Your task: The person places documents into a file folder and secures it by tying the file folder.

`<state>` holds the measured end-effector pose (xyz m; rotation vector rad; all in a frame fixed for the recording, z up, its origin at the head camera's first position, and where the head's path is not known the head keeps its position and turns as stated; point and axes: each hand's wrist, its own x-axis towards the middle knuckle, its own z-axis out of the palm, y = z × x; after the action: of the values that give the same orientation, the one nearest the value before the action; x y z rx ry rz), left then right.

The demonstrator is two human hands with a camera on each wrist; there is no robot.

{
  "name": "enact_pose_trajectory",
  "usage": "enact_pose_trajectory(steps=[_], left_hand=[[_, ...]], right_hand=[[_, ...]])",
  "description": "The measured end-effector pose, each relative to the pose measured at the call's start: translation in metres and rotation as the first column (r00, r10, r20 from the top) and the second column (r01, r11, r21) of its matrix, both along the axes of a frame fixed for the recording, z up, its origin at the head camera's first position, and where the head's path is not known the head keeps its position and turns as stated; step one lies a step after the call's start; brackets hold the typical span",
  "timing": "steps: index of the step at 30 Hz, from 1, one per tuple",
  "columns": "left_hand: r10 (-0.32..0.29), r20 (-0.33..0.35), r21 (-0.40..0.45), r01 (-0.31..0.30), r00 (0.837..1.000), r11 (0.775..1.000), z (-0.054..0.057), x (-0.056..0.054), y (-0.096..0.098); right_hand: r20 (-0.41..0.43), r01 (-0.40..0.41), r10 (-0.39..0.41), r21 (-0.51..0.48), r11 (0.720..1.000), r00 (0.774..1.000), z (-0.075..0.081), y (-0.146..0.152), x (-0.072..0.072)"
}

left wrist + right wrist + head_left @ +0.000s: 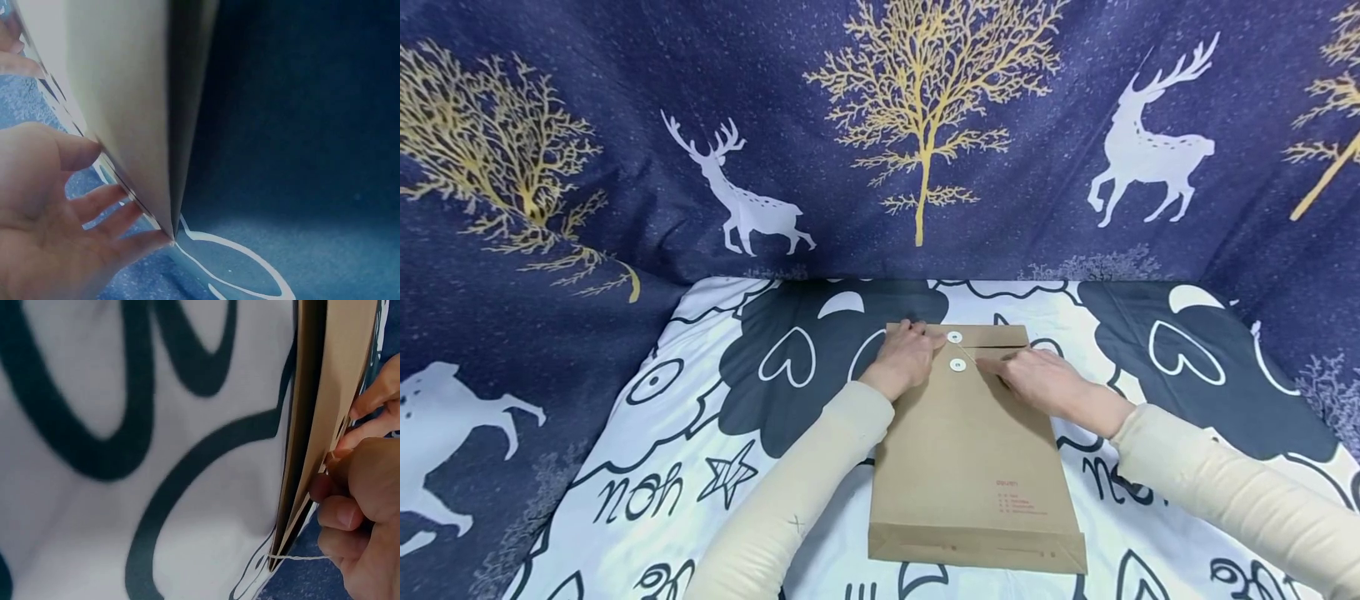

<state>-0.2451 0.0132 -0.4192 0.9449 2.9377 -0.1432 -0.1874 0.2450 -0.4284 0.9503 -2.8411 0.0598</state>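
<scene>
A brown kraft paper document envelope lies on the bedding with its flap at the far end. Two white round buttons, an upper one on the flap and a lower one on the body, have a thin string running by them. My left hand rests on the top left corner; the left wrist view shows its fairly straight fingers and thumb touching the paper. Right of the lower button, my right hand pinches the string, whose tail trails from the curled fingers in the right wrist view.
Black-and-white patterned bedding spreads under the envelope. A dark blue cloth printed with white deer and yellow trees hangs behind and at the sides. Small red print marks the envelope's lower right.
</scene>
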Motion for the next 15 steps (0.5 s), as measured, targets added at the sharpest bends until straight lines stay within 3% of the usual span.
enact_pose_trajectory(steps=[7,15], left_hand=[[0.009,0.009,0.031,-0.009,1.000,0.999,0.001,0.001,0.000],[0.009,0.007,0.044,-0.009,1.000,0.999,0.001,0.001,-0.001]], right_hand=[[-0.029,0.000,0.001,0.034,0.999,1.000,0.005,-0.014,0.008],[0.105,-0.036,0.042,-0.055,0.998,0.994,0.011,-0.031,0.012]])
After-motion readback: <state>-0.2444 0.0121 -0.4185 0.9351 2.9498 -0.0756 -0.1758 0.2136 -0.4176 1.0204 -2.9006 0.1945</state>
